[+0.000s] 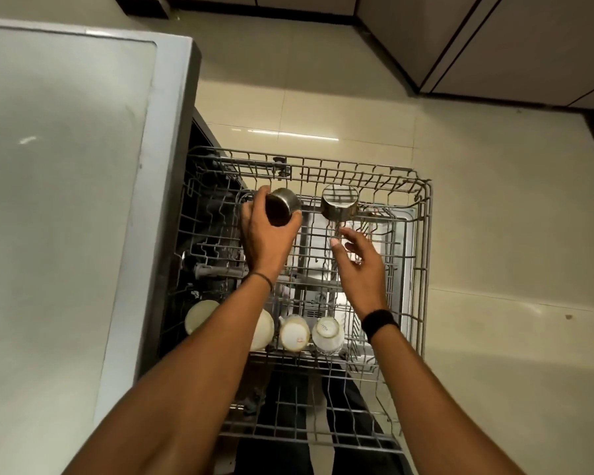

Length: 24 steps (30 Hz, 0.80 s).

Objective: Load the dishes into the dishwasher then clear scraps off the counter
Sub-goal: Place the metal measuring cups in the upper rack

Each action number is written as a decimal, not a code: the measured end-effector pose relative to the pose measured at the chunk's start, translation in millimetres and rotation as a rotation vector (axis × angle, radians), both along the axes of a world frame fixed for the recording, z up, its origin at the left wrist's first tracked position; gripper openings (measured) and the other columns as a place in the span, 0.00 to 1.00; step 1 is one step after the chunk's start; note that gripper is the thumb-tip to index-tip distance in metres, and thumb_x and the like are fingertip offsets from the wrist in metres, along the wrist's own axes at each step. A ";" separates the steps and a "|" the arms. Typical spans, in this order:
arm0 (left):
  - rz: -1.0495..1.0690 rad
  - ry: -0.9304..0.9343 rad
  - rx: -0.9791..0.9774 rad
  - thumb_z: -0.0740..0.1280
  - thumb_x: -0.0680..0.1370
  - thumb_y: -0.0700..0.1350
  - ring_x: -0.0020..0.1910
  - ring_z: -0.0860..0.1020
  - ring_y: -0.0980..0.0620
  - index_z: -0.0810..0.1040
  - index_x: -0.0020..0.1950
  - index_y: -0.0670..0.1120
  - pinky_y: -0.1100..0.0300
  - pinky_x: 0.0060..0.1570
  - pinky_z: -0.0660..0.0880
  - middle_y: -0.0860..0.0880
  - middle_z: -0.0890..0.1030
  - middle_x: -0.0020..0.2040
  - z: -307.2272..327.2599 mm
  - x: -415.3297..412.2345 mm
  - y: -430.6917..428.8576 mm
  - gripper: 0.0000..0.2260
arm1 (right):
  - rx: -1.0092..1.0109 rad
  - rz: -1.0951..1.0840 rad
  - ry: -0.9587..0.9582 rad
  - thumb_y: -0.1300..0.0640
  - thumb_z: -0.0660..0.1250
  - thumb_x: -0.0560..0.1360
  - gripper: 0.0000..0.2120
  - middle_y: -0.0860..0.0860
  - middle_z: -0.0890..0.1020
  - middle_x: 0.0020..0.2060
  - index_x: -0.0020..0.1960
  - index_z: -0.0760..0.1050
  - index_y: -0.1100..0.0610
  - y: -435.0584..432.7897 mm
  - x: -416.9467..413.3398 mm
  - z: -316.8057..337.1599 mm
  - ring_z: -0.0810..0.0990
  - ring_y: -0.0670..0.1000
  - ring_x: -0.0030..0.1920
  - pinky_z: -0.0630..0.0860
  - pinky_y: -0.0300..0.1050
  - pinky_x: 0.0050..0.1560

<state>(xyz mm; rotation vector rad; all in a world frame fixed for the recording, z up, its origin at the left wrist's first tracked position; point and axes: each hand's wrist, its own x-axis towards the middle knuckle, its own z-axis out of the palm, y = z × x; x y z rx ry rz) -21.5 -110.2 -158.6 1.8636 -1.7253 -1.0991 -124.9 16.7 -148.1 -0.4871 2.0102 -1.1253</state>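
The wire rack (423, 269) is drawn out from under the grey tabletop (66, 166) and stands over the tiled floor (494, 217). The left hand (266, 234) grips a steel cup (285, 205) at the far left part of the rack, with thumb and fingers curled round its wall; the cup is tilted, and its dark interior faces the camera. Whether this cup touches the rack wires cannot be told. The right hand (360, 258) holds nothing: its fingers are loosely spread and hang above the middle of the rack, just below a second steel cup (340, 202). That second cup lies tilted against the wires near the far rim, with its flat base turned upward, apart from the fingertips. Along the near side of the rack, a row of pale cups stands base up: one at the far left (199, 315), one partly hidden by the left forearm (264, 329), and two side by side (294, 332) (327, 334) between the forearms. A thin band (263, 279) circles the left wrist; a black wristband (379, 323) circles the right wrist.
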 end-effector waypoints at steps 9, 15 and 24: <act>-0.126 -0.209 -0.081 0.77 0.72 0.52 0.61 0.74 0.47 0.78 0.58 0.49 0.59 0.49 0.66 0.50 0.81 0.58 -42.1 -27.6 -27.6 0.18 | -0.079 -0.094 -0.055 0.52 0.67 0.80 0.12 0.40 0.81 0.55 0.63 0.78 0.50 10.2 -5.5 18.1 0.77 0.32 0.55 0.73 0.24 0.50; -0.145 -0.304 -0.077 0.76 0.72 0.55 0.62 0.71 0.47 0.78 0.64 0.47 0.59 0.52 0.65 0.49 0.80 0.61 -76.4 -38.4 -38.7 0.24 | -0.096 -0.110 -0.076 0.51 0.67 0.80 0.11 0.41 0.83 0.54 0.62 0.79 0.50 10.7 -12.9 20.5 0.79 0.35 0.54 0.75 0.27 0.50; -0.178 -0.368 -0.040 0.75 0.74 0.53 0.67 0.69 0.45 0.78 0.64 0.46 0.51 0.63 0.69 0.46 0.79 0.62 -85.6 -47.7 -49.2 0.22 | -0.049 -0.089 -0.082 0.51 0.68 0.79 0.10 0.41 0.83 0.54 0.60 0.80 0.49 29.1 -18.0 11.5 0.80 0.38 0.55 0.77 0.31 0.51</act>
